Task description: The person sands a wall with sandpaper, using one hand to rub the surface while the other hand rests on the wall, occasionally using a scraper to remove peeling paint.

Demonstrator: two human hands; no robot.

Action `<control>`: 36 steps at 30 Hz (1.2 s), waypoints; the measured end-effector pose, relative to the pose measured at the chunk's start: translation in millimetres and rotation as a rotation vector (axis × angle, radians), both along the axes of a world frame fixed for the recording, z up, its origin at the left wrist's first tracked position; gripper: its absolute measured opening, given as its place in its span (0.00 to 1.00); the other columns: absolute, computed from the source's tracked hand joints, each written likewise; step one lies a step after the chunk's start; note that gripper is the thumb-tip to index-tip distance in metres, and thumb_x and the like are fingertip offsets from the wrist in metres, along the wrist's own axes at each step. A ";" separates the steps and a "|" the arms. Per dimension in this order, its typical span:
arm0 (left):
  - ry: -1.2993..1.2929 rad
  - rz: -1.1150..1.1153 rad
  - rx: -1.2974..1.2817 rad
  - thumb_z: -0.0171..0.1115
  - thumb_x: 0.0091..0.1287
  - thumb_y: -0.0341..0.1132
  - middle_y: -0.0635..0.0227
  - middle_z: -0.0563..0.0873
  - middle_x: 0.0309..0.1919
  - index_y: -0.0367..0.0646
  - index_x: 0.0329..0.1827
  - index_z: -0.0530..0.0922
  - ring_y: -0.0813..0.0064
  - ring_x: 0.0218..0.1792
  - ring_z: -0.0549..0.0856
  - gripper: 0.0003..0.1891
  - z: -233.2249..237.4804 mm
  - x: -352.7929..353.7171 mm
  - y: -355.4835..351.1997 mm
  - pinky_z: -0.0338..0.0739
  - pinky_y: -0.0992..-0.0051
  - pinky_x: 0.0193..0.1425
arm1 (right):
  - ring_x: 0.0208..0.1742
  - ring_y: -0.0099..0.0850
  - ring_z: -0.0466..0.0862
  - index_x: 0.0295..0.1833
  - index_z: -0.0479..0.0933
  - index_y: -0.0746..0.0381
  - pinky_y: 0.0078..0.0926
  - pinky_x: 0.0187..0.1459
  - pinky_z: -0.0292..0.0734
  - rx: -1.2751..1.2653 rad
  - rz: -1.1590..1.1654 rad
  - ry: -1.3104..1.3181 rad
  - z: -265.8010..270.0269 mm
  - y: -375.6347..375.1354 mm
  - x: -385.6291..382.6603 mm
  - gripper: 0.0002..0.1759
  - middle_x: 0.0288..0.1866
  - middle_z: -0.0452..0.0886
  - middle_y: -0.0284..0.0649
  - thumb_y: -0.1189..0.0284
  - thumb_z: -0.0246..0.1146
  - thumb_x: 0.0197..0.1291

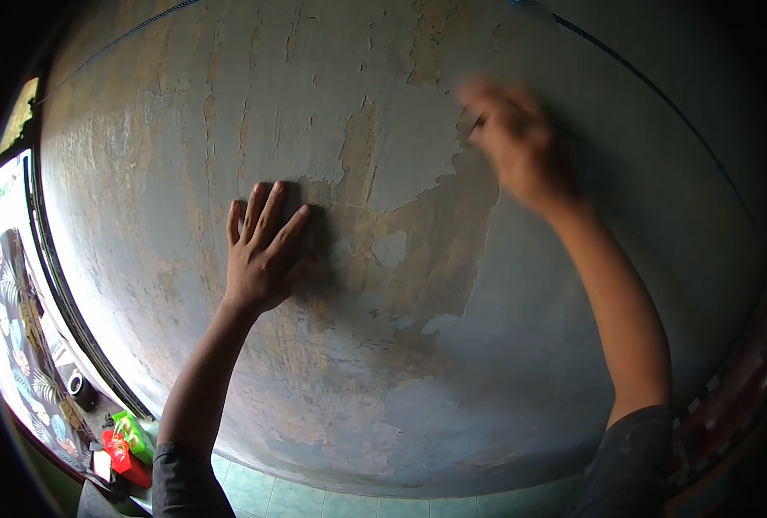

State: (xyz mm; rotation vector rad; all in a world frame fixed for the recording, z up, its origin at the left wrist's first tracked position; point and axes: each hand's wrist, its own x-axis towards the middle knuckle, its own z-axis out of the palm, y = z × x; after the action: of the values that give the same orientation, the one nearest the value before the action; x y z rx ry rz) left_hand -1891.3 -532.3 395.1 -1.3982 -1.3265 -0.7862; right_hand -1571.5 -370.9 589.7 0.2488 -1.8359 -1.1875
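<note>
In front of me stands a wall (435, 397) with grey paint that is cracked and peeling. My left hand (261, 257) rests on it with fingers spread, and nothing is in its grasp. Higher up and to the right, my right hand (517, 147) is smeared by motion, its fingers bent close to the wall. A small dark piece of something shows at its fingertips, too blurred to name. Between and below the hands lies a brownish bare patch (444, 250) with ragged paint edges.
A dark cord (660, 93) crosses the upper right, and a thin blue one (137, 28) the upper left. At the left are a bright opening with leaf-patterned cloth (22, 354), plus a red bag (127, 462) and green bag (133, 434). Pale green tiles (297, 498) cover the floor.
</note>
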 end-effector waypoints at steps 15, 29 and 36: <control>0.017 0.025 -0.012 0.62 0.69 0.61 0.60 0.61 0.84 0.66 0.79 0.72 0.54 0.86 0.54 0.35 -17.5 -27.8 -4.2 0.40 0.45 0.86 | 0.68 0.37 0.83 0.42 0.84 0.60 0.41 0.70 0.76 -0.013 0.078 -0.140 -33.0 -24.1 -58.0 0.03 0.66 0.84 0.41 0.76 0.64 0.68; 0.029 0.035 0.054 0.50 0.73 0.69 0.59 0.62 0.84 0.65 0.78 0.72 0.54 0.86 0.54 0.35 -47.1 -86.3 -17.5 0.39 0.46 0.86 | 0.70 0.37 0.83 0.42 0.80 0.59 0.50 0.72 0.74 0.025 0.051 -0.131 -17.6 -39.7 -94.9 0.03 0.66 0.85 0.39 0.74 0.62 0.72; 0.029 0.040 0.046 0.51 0.72 0.69 0.58 0.63 0.83 0.64 0.78 0.73 0.53 0.85 0.55 0.36 -48.3 -88.0 -17.6 0.40 0.46 0.86 | 0.76 0.34 0.77 0.43 0.81 0.55 0.63 0.73 0.68 0.021 0.015 -0.206 -48.6 -35.6 -102.7 0.03 0.70 0.83 0.32 0.74 0.63 0.70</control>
State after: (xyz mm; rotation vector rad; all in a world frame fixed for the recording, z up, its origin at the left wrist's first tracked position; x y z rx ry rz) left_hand -1979.3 -549.9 346.8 -1.3385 -1.3019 -0.7624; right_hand -1674.2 -406.5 541.2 0.4091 -1.9956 -1.2077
